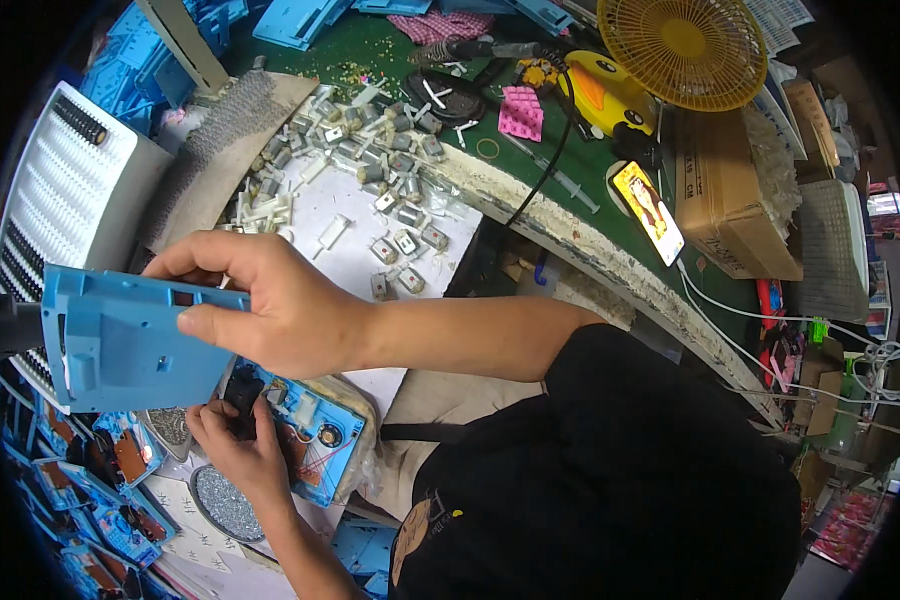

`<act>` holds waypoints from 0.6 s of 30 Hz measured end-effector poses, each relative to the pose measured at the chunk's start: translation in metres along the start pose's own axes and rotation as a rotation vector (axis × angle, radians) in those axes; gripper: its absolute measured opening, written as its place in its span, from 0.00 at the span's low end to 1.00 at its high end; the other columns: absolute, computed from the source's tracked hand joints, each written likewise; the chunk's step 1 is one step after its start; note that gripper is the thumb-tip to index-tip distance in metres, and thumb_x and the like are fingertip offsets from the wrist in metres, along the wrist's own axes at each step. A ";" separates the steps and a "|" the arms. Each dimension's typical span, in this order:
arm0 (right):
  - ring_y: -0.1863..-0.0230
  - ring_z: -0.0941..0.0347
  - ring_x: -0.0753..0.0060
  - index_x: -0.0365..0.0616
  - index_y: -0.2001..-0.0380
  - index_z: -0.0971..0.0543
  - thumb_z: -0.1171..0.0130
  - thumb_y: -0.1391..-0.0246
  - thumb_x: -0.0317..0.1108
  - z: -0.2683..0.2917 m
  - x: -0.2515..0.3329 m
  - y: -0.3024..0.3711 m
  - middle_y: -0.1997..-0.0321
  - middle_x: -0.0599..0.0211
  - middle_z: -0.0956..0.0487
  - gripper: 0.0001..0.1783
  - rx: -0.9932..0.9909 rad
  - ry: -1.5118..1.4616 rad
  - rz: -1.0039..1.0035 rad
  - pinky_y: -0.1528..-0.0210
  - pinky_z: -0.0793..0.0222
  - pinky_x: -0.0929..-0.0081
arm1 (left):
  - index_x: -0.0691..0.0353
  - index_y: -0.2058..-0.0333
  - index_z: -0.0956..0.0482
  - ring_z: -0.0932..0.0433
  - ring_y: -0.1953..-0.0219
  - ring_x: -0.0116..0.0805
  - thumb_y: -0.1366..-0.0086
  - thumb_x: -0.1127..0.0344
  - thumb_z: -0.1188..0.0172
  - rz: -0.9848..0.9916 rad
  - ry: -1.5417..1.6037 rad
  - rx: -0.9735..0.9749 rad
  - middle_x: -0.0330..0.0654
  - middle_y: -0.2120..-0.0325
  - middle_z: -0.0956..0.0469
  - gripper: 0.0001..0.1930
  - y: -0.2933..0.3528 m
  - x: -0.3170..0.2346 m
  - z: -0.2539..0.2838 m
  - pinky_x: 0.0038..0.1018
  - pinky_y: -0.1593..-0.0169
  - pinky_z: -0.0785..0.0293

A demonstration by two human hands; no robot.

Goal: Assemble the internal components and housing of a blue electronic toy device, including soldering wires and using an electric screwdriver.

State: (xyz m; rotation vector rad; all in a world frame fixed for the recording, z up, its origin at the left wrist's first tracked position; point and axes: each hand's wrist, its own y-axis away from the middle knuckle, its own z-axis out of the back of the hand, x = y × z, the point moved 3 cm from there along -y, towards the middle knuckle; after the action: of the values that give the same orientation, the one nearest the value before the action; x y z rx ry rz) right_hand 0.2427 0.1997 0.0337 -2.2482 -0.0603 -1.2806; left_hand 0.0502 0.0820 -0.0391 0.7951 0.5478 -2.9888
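Note:
My right hand (285,300) grips a light blue plastic casing panel (135,345) by its upper edge, thumb on the near face and fingers behind. Just below it, my left hand (240,450) pinches a small black part (240,392); its exact kind is hard to make out. Beside that hand lies an opened blue case (335,470) holding a round speaker (330,435), thin wires and a brown circuit board. The panel partly covers this case's far edge. A dark cylindrical object (10,328) meets the panel's left end.
Loose small motors (405,240) are heaped on a white sheet. A white rack (80,190) stands at far left, above stacked blue cases (120,500). A dish of screws (225,500) sits near my left wrist. Further right are a lit phone (648,212), cables, a cardboard box (715,190) and a yellow fan (683,45).

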 end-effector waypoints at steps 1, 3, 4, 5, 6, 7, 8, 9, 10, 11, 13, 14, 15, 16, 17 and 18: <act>0.46 0.24 0.74 0.33 0.44 0.25 0.41 0.42 0.22 0.000 -0.003 0.000 0.48 0.60 0.20 0.21 -0.008 0.010 0.020 0.40 0.28 0.72 | 0.70 0.47 0.28 0.28 0.48 0.50 0.39 0.70 0.29 0.002 0.007 0.007 0.53 0.49 0.30 0.24 0.002 0.000 0.000 0.38 0.45 0.31; 0.50 0.22 0.73 0.31 0.48 0.23 0.41 0.44 0.21 0.002 -0.003 0.001 0.52 0.58 0.18 0.19 -0.069 -0.016 0.025 0.43 0.26 0.71 | 0.68 0.47 0.28 0.29 0.46 0.49 0.38 0.70 0.30 0.006 0.023 0.013 0.53 0.48 0.30 0.23 0.003 -0.003 0.003 0.37 0.45 0.31; 0.52 0.21 0.73 0.30 0.50 0.22 0.41 0.46 0.21 0.004 -0.003 0.002 0.55 0.57 0.17 0.18 -0.100 -0.029 0.028 0.45 0.25 0.71 | 0.68 0.48 0.27 0.29 0.47 0.48 0.38 0.71 0.31 -0.007 0.032 -0.004 0.54 0.47 0.30 0.22 0.003 -0.007 0.010 0.36 0.46 0.31; 0.52 0.21 0.73 0.31 0.50 0.21 0.41 0.46 0.21 0.006 -0.002 0.003 0.55 0.57 0.17 0.18 -0.105 -0.043 0.007 0.45 0.25 0.71 | 0.67 0.49 0.27 0.29 0.47 0.46 0.39 0.72 0.31 -0.018 0.039 -0.022 0.54 0.46 0.29 0.21 0.004 -0.012 0.021 0.35 0.47 0.31; 0.52 0.21 0.73 0.31 0.51 0.21 0.41 0.46 0.21 0.010 0.001 0.004 0.55 0.58 0.17 0.18 -0.112 -0.053 -0.012 0.45 0.25 0.71 | 0.67 0.50 0.26 0.29 0.48 0.44 0.39 0.72 0.31 -0.033 0.049 -0.038 0.54 0.45 0.29 0.20 0.007 -0.014 0.029 0.34 0.49 0.31; 0.52 0.21 0.73 0.32 0.51 0.21 0.41 0.46 0.21 0.013 0.001 0.004 0.55 0.58 0.17 0.18 -0.118 -0.065 -0.032 0.45 0.25 0.71 | 0.67 0.43 0.27 0.29 0.48 0.42 0.38 0.68 0.32 -0.051 -0.012 -0.084 0.53 0.41 0.30 0.25 0.016 -0.006 0.040 0.33 0.48 0.31; 0.52 0.21 0.73 0.32 0.51 0.21 0.41 0.46 0.22 0.010 -0.002 0.004 0.55 0.58 0.17 0.18 -0.116 -0.110 -0.066 0.45 0.25 0.72 | 0.67 0.41 0.28 0.29 0.47 0.41 0.37 0.69 0.34 0.025 0.144 -0.109 0.51 0.41 0.29 0.25 0.025 0.001 0.051 0.33 0.47 0.32; 0.53 0.21 0.73 0.32 0.51 0.21 0.40 0.46 0.22 0.009 -0.006 0.003 0.55 0.58 0.16 0.18 -0.122 -0.148 -0.099 0.45 0.25 0.72 | 0.67 0.40 0.29 0.29 0.46 0.40 0.35 0.70 0.37 0.097 0.307 -0.128 0.49 0.42 0.29 0.25 0.030 0.004 0.060 0.33 0.45 0.32; 0.53 0.21 0.73 0.32 0.51 0.20 0.40 0.46 0.22 0.006 -0.011 0.003 0.55 0.58 0.16 0.18 -0.128 -0.187 -0.133 0.45 0.25 0.72 | 0.67 0.38 0.29 0.30 0.45 0.39 0.34 0.71 0.39 0.171 0.469 -0.147 0.48 0.42 0.28 0.25 0.031 0.007 0.067 0.33 0.44 0.32; 0.53 0.21 0.72 0.32 0.51 0.20 0.40 0.46 0.22 -0.002 -0.020 0.003 0.55 0.58 0.16 0.18 -0.093 -0.185 -0.151 0.46 0.25 0.72 | 0.67 0.35 0.32 0.30 0.49 0.36 0.33 0.70 0.41 0.383 0.588 -0.225 0.45 0.45 0.27 0.28 0.022 -0.009 0.069 0.33 0.43 0.32; 0.53 0.21 0.72 0.32 0.51 0.20 0.39 0.47 0.22 -0.018 -0.034 0.007 0.55 0.57 0.16 0.18 -0.024 -0.191 -0.184 0.47 0.25 0.72 | 0.68 0.33 0.35 0.27 0.47 0.39 0.27 0.68 0.44 0.296 1.016 -0.146 0.50 0.42 0.28 0.27 0.032 0.022 0.081 0.37 0.40 0.31; 0.53 0.20 0.71 0.32 0.51 0.20 0.39 0.47 0.22 -0.026 -0.036 0.010 0.55 0.56 0.16 0.19 -0.003 -0.206 -0.226 0.48 0.24 0.72 | 0.68 0.32 0.36 0.26 0.44 0.41 0.25 0.67 0.45 0.333 1.069 -0.172 0.52 0.39 0.29 0.26 0.037 0.028 0.084 0.38 0.39 0.30; 0.54 0.20 0.71 0.31 0.51 0.21 0.38 0.47 0.22 -0.032 -0.037 0.013 0.55 0.56 0.16 0.19 0.018 -0.221 -0.269 0.49 0.24 0.71 | 0.67 0.33 0.35 0.27 0.42 0.42 0.25 0.67 0.45 0.407 1.016 -0.270 0.53 0.38 0.30 0.25 0.044 0.035 0.088 0.38 0.38 0.30; 0.54 0.20 0.71 0.31 0.51 0.21 0.38 0.48 0.23 -0.036 -0.038 0.014 0.56 0.55 0.16 0.19 0.036 -0.235 -0.311 0.49 0.24 0.71 | 0.67 0.33 0.34 0.28 0.40 0.43 0.24 0.68 0.46 0.480 0.960 -0.365 0.54 0.37 0.30 0.24 0.052 0.040 0.091 0.39 0.38 0.30; 0.49 0.22 0.70 0.32 0.46 0.24 0.38 0.42 0.25 -0.033 -0.032 0.016 0.50 0.54 0.19 0.21 0.142 -0.120 -0.336 0.45 0.25 0.70 | 0.66 0.33 0.34 0.28 0.37 0.44 0.24 0.69 0.47 0.552 0.905 -0.460 0.56 0.36 0.31 0.23 0.057 0.041 0.094 0.39 0.37 0.29; 0.51 0.21 0.70 0.31 0.46 0.24 0.38 0.41 0.26 -0.028 -0.031 0.019 0.52 0.54 0.18 0.21 0.177 0.011 -0.286 0.48 0.24 0.70 | 0.65 0.34 0.33 0.29 0.37 0.44 0.24 0.70 0.47 0.497 0.755 -0.466 0.56 0.36 0.31 0.22 0.063 0.050 0.098 0.39 0.37 0.29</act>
State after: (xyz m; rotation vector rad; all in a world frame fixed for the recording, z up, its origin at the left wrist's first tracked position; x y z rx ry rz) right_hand 0.2094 0.1775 0.0113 -2.1334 -0.4879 -1.3727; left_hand -0.0353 -0.0052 -0.0046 1.6776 0.8417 -1.9374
